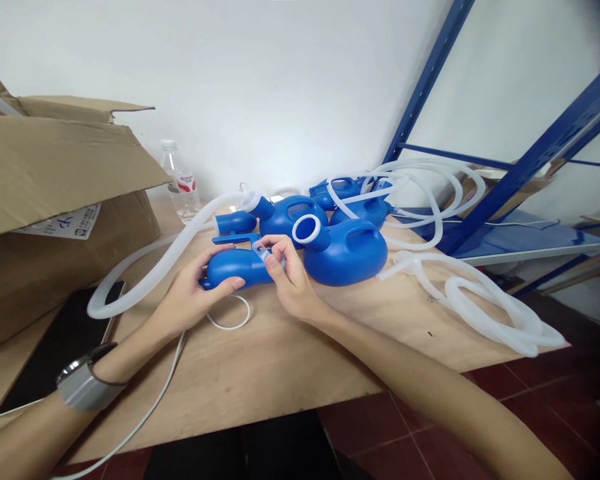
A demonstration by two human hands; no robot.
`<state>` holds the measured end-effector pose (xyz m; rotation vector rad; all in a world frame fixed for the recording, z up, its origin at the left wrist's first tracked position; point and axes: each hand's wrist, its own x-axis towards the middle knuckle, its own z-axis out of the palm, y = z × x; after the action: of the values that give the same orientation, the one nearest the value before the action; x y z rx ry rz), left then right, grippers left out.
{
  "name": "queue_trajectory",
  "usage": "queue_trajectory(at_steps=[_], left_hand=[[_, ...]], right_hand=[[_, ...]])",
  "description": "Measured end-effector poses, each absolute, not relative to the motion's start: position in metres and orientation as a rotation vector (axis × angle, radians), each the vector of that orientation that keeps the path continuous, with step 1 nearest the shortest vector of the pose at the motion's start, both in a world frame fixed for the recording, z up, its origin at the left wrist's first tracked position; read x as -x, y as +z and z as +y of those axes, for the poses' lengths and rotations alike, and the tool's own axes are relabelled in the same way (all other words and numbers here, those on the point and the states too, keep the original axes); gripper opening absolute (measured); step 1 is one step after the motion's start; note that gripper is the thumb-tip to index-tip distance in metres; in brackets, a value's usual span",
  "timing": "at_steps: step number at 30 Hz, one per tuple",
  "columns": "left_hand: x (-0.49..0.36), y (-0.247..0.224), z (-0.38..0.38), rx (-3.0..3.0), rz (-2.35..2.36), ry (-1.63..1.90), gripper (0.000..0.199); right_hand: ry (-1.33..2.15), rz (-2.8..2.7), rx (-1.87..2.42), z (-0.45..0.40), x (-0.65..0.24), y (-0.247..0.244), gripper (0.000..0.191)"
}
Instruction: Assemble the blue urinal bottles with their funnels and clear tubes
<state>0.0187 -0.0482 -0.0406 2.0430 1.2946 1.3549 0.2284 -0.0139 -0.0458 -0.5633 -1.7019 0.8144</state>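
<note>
- Fingers of the left hand (193, 290) wrap round the end of a blue bottle (225, 268), with the thumb on the near side and the other fingers on the far side.
- The right hand (293, 283) is at the other end. Its thumb and pointing finger seem to pinch a little clear tab (260, 250). The other fingers are bent, and I cannot tell what their tips touch.
- The blue bottle lies on its side, low over the wooden table (300, 367). I cannot tell if it touches the wood.
- Just to the right sits a fat blue jug (347, 257) with a white ring on its mouth. A clear hose (167, 260) loops on the left.
- The bottle looks like hollow plastic, so it should be light and stiff. It looks smooth and round, so it might slip or roll.
- A good place to hold it is round the fat part, or by its blue bar (235, 238).
- The tab looks thin and may bend, so a soft pinch is best.
</note>
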Motion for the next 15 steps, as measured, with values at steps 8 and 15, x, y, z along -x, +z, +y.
queue_trajectory(at_steps=[8, 15], left_hand=[[-0.0159, -0.0485, -0.0509, -2.373, 1.305, 1.485, 0.064], [-0.0148, -0.0476, -0.0505, -2.545, 1.262, 1.521, 0.062]], right_hand=[[0.881, -1.508, 0.698, -0.0135, -0.2212, -0.0464, 0.035], [0.989, -1.493, 0.655, -0.0100, -0.2232, -0.0394, 0.038]])
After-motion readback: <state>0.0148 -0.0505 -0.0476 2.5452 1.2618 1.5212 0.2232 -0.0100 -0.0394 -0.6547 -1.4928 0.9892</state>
